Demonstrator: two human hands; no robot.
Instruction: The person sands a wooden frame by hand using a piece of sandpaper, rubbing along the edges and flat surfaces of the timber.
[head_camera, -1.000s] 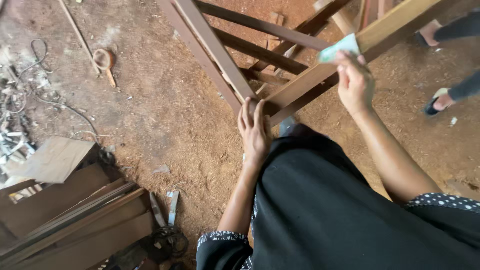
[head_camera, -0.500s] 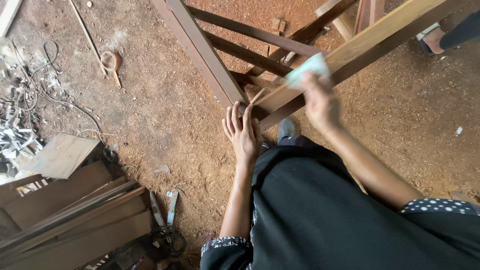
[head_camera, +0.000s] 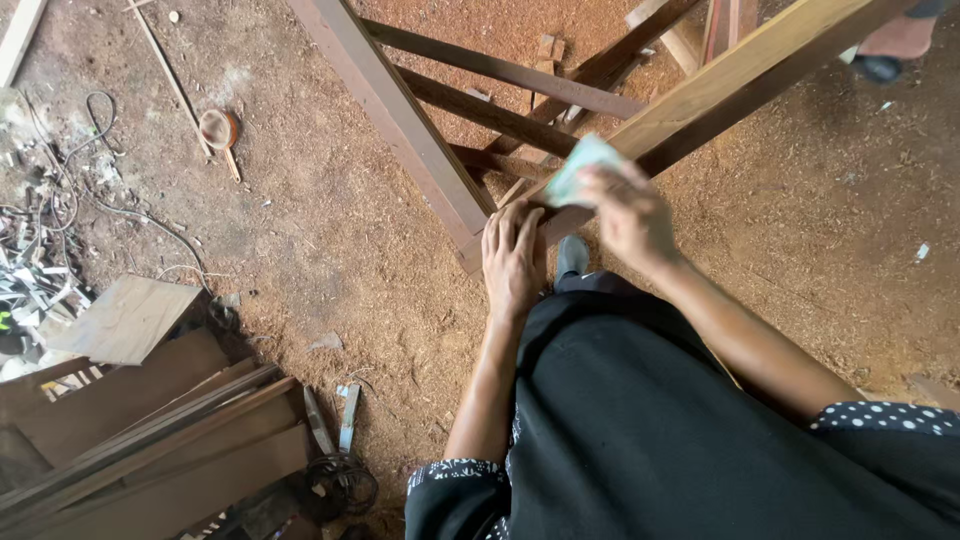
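A brown wooden frame (head_camera: 400, 110) of joined rails and crossbars stands on the sawdust floor. My left hand (head_camera: 513, 258) lies flat, fingers together, on the corner where two rails meet. My right hand (head_camera: 625, 210) holds a pale green sheet of sandpaper (head_camera: 577, 168) pressed on the lighter rail (head_camera: 760, 65) that runs up to the right. My black skirt and dotted sleeves fill the lower right. My shoe tip (head_camera: 572, 255) shows just below the joint.
Stacked brown boards (head_camera: 150, 440) and a plywood piece (head_camera: 125, 318) lie at lower left. Cables and metal scraps (head_camera: 40, 270) spread along the left edge. A small round ladle (head_camera: 218, 130) rests on the floor. Another person's foot (head_camera: 893, 42) stands at top right.
My right hand has slid down the light rail with the sandpaper, toward the corner joint. The left hand has stayed on the corner. The view has shifted a little.
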